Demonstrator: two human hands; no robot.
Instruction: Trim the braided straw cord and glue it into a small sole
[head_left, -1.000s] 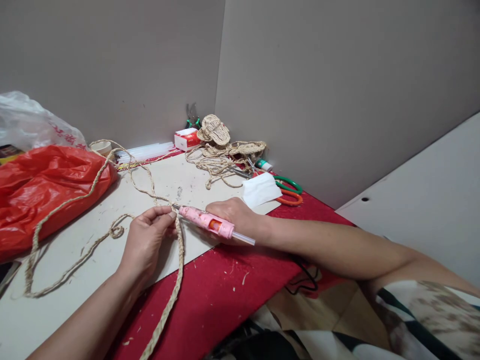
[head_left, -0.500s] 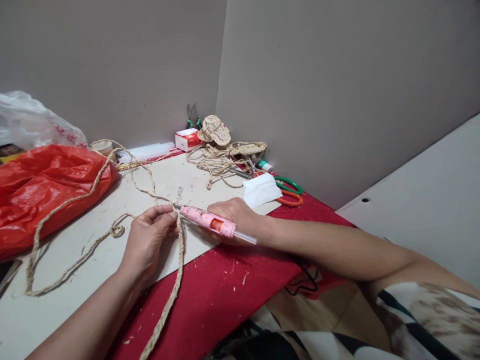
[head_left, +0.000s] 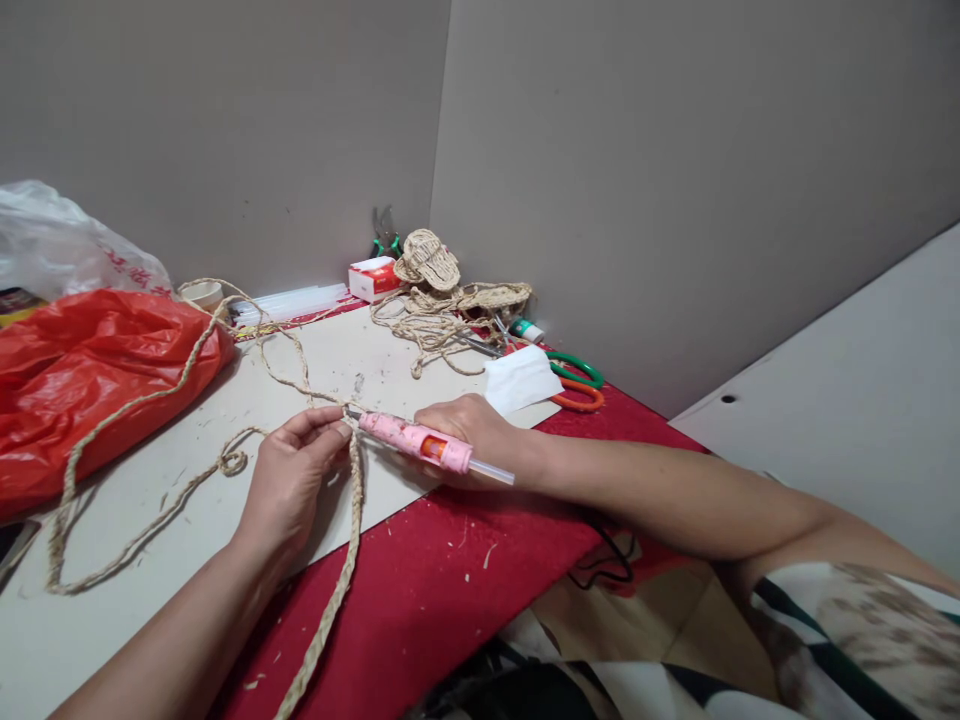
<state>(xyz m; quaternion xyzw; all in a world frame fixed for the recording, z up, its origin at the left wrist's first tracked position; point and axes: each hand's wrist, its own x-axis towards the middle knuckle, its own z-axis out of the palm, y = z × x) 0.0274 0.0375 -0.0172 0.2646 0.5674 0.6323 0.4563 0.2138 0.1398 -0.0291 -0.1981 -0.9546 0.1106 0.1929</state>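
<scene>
My left hand point(head_left: 296, 465) pinches a braided straw rope point(head_left: 347, 560) near its upper end, thumb and fingers pressed together. The braid hangs down over the table's front edge. In my right hand point(head_left: 469, 430) is a pink hot glue gun point(head_left: 405, 440), its fingers wrapped round the handle, which is mostly hidden. A clear glue stick point(head_left: 491, 472) sticks out of the gun's back end. The nozzle points left and meets the rope at my left fingertips. A thinner twisted straw cord point(head_left: 127, 408) runs from there in loops across the board to the left.
A pale board point(head_left: 180, 560) lies on the red tablecloth point(head_left: 427, 580). A red plastic bag point(head_left: 112, 370) sits at left. At the back are glue sticks point(head_left: 300, 300), a small box point(head_left: 371, 280), pliers point(head_left: 386, 235), woven straw pieces point(head_left: 427, 260), white tissue point(head_left: 521, 378) and scissors handles point(head_left: 581, 370).
The hanging braid has shifted slightly left below my left hand. Both hands and the glue gun stay almost in the same place.
</scene>
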